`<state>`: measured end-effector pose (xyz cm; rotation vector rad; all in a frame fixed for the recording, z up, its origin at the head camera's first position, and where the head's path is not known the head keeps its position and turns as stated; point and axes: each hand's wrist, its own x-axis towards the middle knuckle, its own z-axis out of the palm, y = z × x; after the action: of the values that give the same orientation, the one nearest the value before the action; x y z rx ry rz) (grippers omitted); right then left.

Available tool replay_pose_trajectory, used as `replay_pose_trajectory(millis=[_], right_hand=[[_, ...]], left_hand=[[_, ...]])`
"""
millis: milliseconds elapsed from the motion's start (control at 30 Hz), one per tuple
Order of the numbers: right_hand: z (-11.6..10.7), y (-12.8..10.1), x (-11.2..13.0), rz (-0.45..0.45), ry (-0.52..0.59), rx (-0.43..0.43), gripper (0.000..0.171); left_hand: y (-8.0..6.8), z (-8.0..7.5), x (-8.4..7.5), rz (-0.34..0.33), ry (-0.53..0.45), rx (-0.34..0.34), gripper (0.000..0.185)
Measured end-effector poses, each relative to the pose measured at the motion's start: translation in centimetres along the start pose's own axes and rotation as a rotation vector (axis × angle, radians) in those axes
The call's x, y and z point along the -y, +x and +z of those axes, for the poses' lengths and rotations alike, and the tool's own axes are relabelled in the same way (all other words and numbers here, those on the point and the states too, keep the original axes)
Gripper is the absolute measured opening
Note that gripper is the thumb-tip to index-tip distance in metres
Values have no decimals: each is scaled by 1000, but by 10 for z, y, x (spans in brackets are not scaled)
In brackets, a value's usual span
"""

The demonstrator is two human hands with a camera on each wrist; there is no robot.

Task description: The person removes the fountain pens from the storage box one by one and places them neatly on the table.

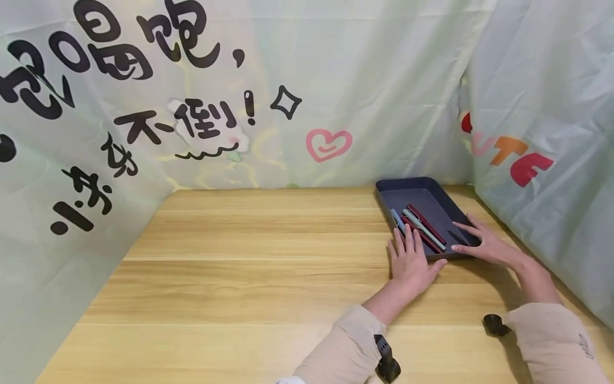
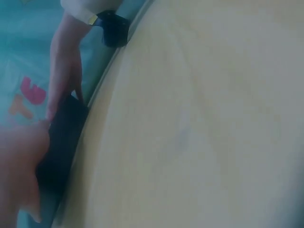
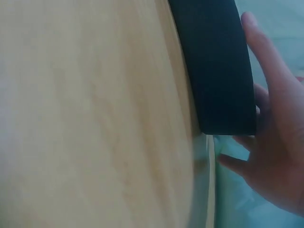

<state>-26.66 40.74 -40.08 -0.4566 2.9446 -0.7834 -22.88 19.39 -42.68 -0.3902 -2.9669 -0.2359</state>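
A dark shallow tray sits at the far right of the wooden table. Several pens lie in it, among them a red pen, a pale grey-green pen and a light blue pen. My left hand lies flat with straight fingers against the tray's near left edge. My right hand rests with spread fingers on the tray's near right corner. In the right wrist view the right hand lies beside the tray wall. The blurred left wrist view shows the tray and my left hand.
Pale printed cloth walls close in the table at the back, left and right; the right cloth hangs close behind the tray. Black camera mounts sit on both beige sleeves. Bare wood stretches left of the tray.
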Motion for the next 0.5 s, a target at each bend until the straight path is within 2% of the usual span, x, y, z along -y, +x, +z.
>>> replay_pose_trajectory(millis=[100,233,500], right_hand=[[2,0,0,8,25,15,83],[3,0,1,15,24,27,88],[4,-4,7,27,40,52,91]], left_hand=[[0,4,0,-28,43,-40,82],[1,7,0,-80,44,-74,81],[2,8,0,-110,49,-75,78]])
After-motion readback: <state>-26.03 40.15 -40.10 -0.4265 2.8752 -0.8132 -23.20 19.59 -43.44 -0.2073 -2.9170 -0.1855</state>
